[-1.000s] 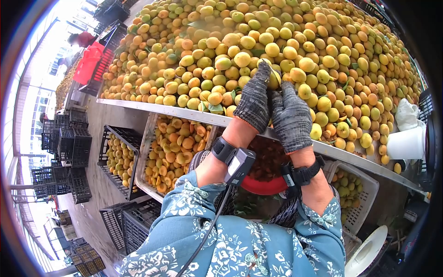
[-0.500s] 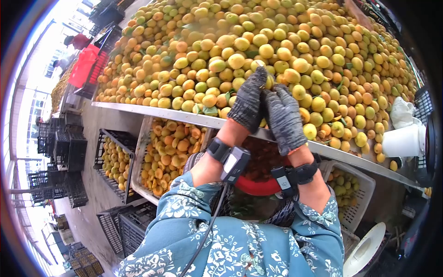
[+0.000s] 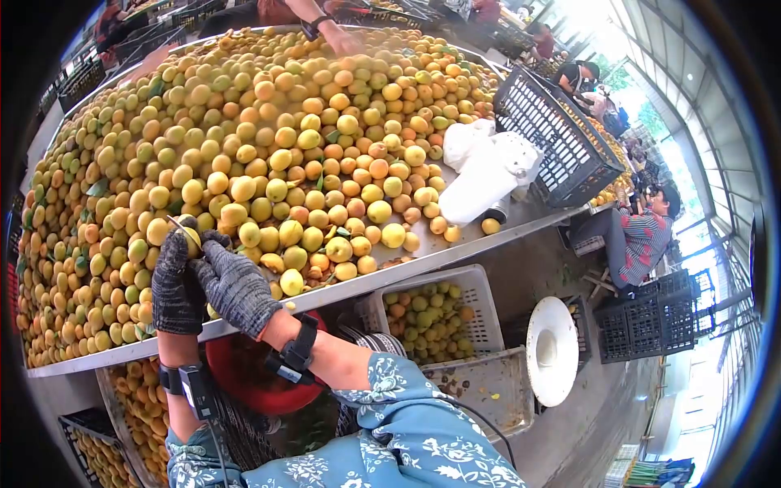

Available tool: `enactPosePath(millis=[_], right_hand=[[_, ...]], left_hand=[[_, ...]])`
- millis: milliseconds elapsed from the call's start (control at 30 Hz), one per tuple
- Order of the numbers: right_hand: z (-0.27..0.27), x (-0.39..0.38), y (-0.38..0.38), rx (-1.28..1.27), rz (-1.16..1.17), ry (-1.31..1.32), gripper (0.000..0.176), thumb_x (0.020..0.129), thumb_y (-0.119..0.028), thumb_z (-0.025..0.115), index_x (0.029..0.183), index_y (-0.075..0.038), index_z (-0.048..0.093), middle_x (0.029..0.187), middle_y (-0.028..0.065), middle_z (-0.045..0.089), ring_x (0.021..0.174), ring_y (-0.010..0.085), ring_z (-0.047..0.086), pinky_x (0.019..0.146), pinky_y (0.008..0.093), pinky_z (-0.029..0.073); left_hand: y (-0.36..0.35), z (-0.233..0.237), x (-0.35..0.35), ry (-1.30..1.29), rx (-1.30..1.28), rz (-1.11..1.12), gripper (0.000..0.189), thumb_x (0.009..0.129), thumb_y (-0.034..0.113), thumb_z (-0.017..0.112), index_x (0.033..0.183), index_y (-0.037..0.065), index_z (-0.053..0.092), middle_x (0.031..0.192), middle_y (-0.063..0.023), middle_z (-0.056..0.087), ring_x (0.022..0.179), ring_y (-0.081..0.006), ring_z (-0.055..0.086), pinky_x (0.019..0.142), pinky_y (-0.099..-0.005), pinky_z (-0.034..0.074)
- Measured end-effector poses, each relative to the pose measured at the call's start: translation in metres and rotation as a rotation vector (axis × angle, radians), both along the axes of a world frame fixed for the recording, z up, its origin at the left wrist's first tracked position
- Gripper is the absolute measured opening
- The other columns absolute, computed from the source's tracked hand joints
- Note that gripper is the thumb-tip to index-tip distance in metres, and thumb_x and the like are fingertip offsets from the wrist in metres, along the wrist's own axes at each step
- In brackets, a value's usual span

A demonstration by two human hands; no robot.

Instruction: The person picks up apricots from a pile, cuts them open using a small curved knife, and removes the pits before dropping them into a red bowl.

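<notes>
Both my hands wear grey knitted gloves and meet over the front edge of a metal table (image 3: pixel 154 346) heaped with apricots (image 3: pixel 244 189). A yellow apricot (image 3: pixel 192 242) is pinched between them. My left hand (image 3: pixel 176 285) is closed around its left side. The curled fingers of my right hand (image 3: pixel 236 282) press at its right side, largely hiding the contact. A thin narrow strip (image 3: pixel 175 222) sticks out at the top of this apricot, by the left fingertips. Below the hands is a red basin (image 3: pixel 305 397) with dark contents.
A pale crate (image 3: pixel 480 289) of greenish fruit stands below the table. Beside it are a stained tray (image 3: pixel 521 407) and a white hat (image 3: pixel 551 350). A white container (image 3: pixel 480 183) and black crate (image 3: pixel 541 130) sit at the table's right end. Another person's hand (image 3: pixel 342 39) reaches in opposite.
The view has swung to the right, so my hands now appear farther left and lower. They stay together at the fruit. The right-hand crates and other people have come into view.
</notes>
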State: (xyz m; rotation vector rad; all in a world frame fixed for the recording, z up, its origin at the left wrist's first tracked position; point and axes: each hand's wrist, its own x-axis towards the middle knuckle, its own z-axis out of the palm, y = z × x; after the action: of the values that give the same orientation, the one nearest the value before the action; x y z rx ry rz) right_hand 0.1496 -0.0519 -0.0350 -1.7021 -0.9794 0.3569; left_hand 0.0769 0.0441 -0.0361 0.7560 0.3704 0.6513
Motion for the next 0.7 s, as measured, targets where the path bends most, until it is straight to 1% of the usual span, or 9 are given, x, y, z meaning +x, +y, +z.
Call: enactPosePath(millis=[67, 100, 233, 333, 367, 467, 500, 633, 700], right_hand=[[0.002, -0.003, -0.002, -0.043, 0.005, 0.112, 0.043, 0.093, -0.028, 0.051, 0.126, 0.000, 0.051, 0.094, 0.0276, 0.063, 0.090, 0.0421, 0.061, 0.078, 0.0481, 0.048], [0.009, 0.000, -0.003, -0.120, 0.023, 0.131, 0.042, 0.093, -0.027, 0.051, 0.126, 0.000, 0.051, 0.093, 0.0264, 0.064, 0.089, 0.0410, 0.062, 0.077, 0.0474, 0.048], [0.003, 0.000, -0.003, -0.110, 0.054, 0.116, 0.041, 0.093, -0.026, 0.052, 0.126, -0.001, 0.052, 0.090, 0.0247, 0.064, 0.086, 0.0396, 0.062, 0.077, 0.0467, 0.048], [-0.005, -0.005, 0.002, -0.057, 0.081, 0.201, 0.040, 0.093, -0.025, 0.052, 0.125, -0.001, 0.052, 0.091, 0.0251, 0.063, 0.086, 0.0404, 0.061, 0.077, 0.0470, 0.047], [-0.012, -0.009, 0.005, 0.054, 0.059, 0.180, 0.033, 0.094, -0.028, 0.049, 0.111, -0.001, 0.056, 0.086, 0.0271, 0.063, 0.085, 0.0438, 0.061, 0.073, 0.0511, 0.047], [-0.003, -0.010, 0.002, -0.047, 0.062, 0.170, 0.031, 0.094, -0.027, 0.049, 0.109, -0.002, 0.056, 0.086, 0.0273, 0.063, 0.084, 0.0444, 0.060, 0.073, 0.0519, 0.047], [-0.006, -0.009, 0.003, -0.023, 0.069, 0.175, 0.030, 0.093, -0.028, 0.049, 0.110, -0.003, 0.054, 0.085, 0.0272, 0.063, 0.083, 0.0452, 0.060, 0.072, 0.0528, 0.047], [0.004, -0.008, 0.002, 0.008, 0.009, 0.075, 0.033, 0.093, -0.028, 0.049, 0.116, -0.004, 0.051, 0.082, 0.0260, 0.063, 0.081, 0.0442, 0.061, 0.070, 0.0529, 0.047], [0.017, -0.004, -0.004, -0.181, 0.026, 0.045, 0.031, 0.093, -0.027, 0.050, 0.117, -0.008, 0.052, 0.087, 0.0236, 0.064, 0.083, 0.0410, 0.062, 0.070, 0.0503, 0.049]], left_hand=[[0.014, -0.022, 0.001, -0.040, 0.073, -0.090, 0.047, 0.093, 0.030, 0.059, 0.127, -0.001, 0.049, 0.111, -0.0156, 0.062, 0.100, -0.0302, 0.062, 0.090, -0.0401, 0.051], [0.027, -0.043, 0.003, 0.065, 0.182, 0.064, 0.044, 0.092, 0.028, 0.060, 0.124, -0.001, 0.053, 0.108, -0.0132, 0.063, 0.098, -0.0257, 0.062, 0.088, -0.0370, 0.051], [0.037, -0.042, -0.003, 0.117, 0.296, 0.089, 0.038, 0.091, 0.027, 0.062, 0.117, -0.001, 0.059, 0.107, -0.0085, 0.064, 0.095, -0.0167, 0.061, 0.086, -0.0309, 0.051], [0.021, -0.024, -0.002, 0.145, 0.141, 0.171, 0.037, 0.090, 0.028, 0.063, 0.115, 0.000, 0.060, 0.105, -0.0079, 0.064, 0.092, -0.0172, 0.062, 0.084, -0.0306, 0.051], [0.026, -0.028, 0.002, 0.087, 0.036, 0.241, 0.037, 0.090, 0.029, 0.065, 0.113, 0.001, 0.060, 0.102, -0.0077, 0.065, 0.089, -0.0184, 0.062, 0.082, -0.0324, 0.052], [0.043, -0.046, -0.001, 0.096, 0.033, 0.227, 0.036, 0.089, 0.031, 0.065, 0.111, 0.003, 0.059, 0.098, -0.0084, 0.065, 0.087, -0.0209, 0.063, 0.079, -0.0348, 0.053], [0.015, -0.016, 0.002, 0.081, -0.008, 0.175, 0.039, 0.090, 0.036, 0.063, 0.111, 0.004, 0.058, 0.095, -0.0096, 0.066, 0.085, -0.0229, 0.064, 0.078, -0.0368, 0.054], [-0.004, 0.005, 0.005, 0.088, -0.089, 0.072, 0.043, 0.090, 0.042, 0.061, 0.110, 0.004, 0.058, 0.094, -0.0108, 0.065, 0.083, -0.0245, 0.065, 0.078, -0.0371, 0.055], [-0.006, 0.007, 0.005, 0.078, -0.083, 0.009, 0.048, 0.091, 0.046, 0.059, 0.111, 0.003, 0.056, 0.095, -0.0124, 0.065, 0.084, -0.0253, 0.065, 0.080, -0.0372, 0.055]])
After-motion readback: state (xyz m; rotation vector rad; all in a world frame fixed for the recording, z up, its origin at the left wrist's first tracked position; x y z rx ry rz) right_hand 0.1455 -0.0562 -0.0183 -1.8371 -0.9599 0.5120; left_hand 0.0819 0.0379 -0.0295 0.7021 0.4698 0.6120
